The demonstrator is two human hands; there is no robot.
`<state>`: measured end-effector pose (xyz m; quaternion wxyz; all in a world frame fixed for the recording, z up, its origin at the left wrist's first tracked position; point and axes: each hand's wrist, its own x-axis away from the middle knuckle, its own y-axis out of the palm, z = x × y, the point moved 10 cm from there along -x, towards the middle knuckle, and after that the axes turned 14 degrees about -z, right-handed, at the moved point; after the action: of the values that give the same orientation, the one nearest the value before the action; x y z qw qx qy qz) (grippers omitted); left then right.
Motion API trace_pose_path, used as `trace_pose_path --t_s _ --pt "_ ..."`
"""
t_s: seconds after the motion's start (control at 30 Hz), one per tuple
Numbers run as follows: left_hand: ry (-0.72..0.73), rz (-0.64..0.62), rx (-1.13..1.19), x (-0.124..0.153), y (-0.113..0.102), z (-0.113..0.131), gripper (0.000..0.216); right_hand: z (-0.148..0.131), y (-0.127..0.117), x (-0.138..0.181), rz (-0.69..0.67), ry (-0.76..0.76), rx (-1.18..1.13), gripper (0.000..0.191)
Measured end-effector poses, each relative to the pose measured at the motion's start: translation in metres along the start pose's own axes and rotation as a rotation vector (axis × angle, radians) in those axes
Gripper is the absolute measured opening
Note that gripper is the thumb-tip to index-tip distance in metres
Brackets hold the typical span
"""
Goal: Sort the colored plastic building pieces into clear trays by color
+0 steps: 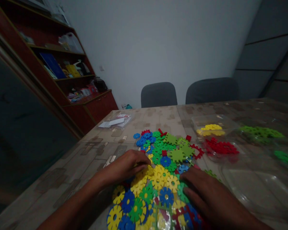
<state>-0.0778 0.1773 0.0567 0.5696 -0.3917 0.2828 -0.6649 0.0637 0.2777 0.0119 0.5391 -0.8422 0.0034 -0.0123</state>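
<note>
A heap of plastic interlocking flower discs in yellow, blue and green spreads over the table before me. My left hand (132,161) is at the left side of the heap, its fingers curled in a pinch around a yellow flower disc (149,172). More yellow discs (157,181) lie right beside its fingertips. On the right, my right hand (199,187) rests over the heap with fingers apart, touching near a green disc (181,191). A blue disc (166,195) sits between the hands. Dim light hides some of the fingertips.
Light-green square pieces (178,155) lie at the heap's far side. On the right stand clear plastic boxes with yellow discs (210,129), red pieces (220,147) and green pieces (261,131), plus an open clear tray (256,185). A plastic packet (116,121) lies far left. Two chairs stand behind.
</note>
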Motion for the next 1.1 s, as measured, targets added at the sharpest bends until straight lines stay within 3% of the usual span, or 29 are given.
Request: trace_pose_path --t_s 0.07,0.13,0.3,0.43,0.63,0.77,0.9,1.0,1.1 --pt "-0.016 -0.046 0.004 0.003 0.0 0.001 0.019 -0.005 0.005 -0.002 -0.017 -0.012 0.056 0.042" --pt "-0.011 -0.107 0.015 0.006 0.004 0.004 0.02 -0.004 0.014 -0.004 -0.086 0.012 0.073 0.046" --pt "-0.003 -0.129 0.013 0.006 0.01 0.008 0.02 0.002 0.014 0.0 -0.009 -0.008 0.059 0.042" --pt "-0.004 -0.144 0.032 0.003 0.017 0.007 0.015 0.004 0.011 -0.003 -0.026 0.037 0.008 0.016" --pt "-0.018 -0.194 0.054 0.001 0.026 0.006 0.025 -0.009 0.009 -0.012 -0.035 0.045 0.053 0.03" --pt "-0.017 -0.133 0.088 -0.001 0.019 0.007 0.019 -0.009 0.011 -0.011 -0.01 0.037 -0.042 0.024" --pt "0.054 -0.024 0.217 -0.005 0.012 0.011 0.005 -0.009 0.007 -0.014 -0.008 0.038 -0.243 0.006" --pt "0.039 0.042 0.373 -0.009 0.014 0.006 0.007 -0.01 0.006 -0.021 -0.048 0.083 -0.331 0.007" --pt "-0.017 0.099 0.504 -0.012 0.021 -0.002 0.011 -0.019 -0.004 -0.026 0.017 0.034 -0.339 0.009"
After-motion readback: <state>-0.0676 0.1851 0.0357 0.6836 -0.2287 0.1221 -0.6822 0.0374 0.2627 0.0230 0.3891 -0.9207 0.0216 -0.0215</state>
